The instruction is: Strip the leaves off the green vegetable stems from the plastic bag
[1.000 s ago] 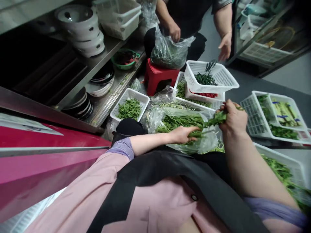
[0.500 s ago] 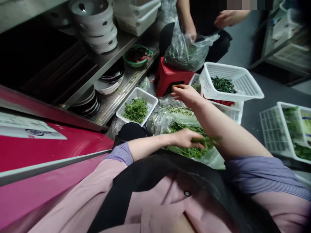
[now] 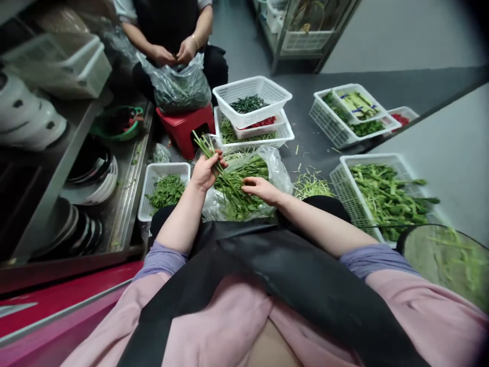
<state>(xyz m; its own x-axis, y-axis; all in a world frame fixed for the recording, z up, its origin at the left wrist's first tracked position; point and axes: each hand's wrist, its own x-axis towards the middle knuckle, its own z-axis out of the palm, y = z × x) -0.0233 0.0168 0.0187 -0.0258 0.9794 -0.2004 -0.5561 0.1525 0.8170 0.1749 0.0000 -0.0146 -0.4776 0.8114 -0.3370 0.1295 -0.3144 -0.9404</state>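
1. Grey floor (image 3: 301,127) spreads through a kitchen; along the left, a metal shelf (image 3: 128,204) carries stacked bowls (image 3: 28,114) and, lower down, stacked plates (image 3: 95,181).
2. The left hand (image 3: 206,171) is closed around a bunch of leafy green stems (image 3: 206,145), the bare ends angled up and away to the left, the leaves hanging down to the right.
3. The right hand (image 3: 263,189) has its fingertips against those leaves; whether it pinches any of them cannot be told.
4. The bunch is just above an opened clear plastic bag (image 3: 277,168) of similar greens, before the person's black apron (image 3: 282,250).
5. Left of the bag stands a small white basket (image 3: 143,206) of leaves; to its right, pale trimmings (image 3: 311,186) lie scattered, with a larger white basket (image 3: 342,186) of green stalks beyond.
6. Opposite, a co-worker's two hands (image 3: 173,53) meet above another plastic bag (image 3: 183,86) on a red stool (image 3: 179,130).
7. Beside that stool, a white basket (image 3: 280,97) of slender dark green vegetables sits atop others.
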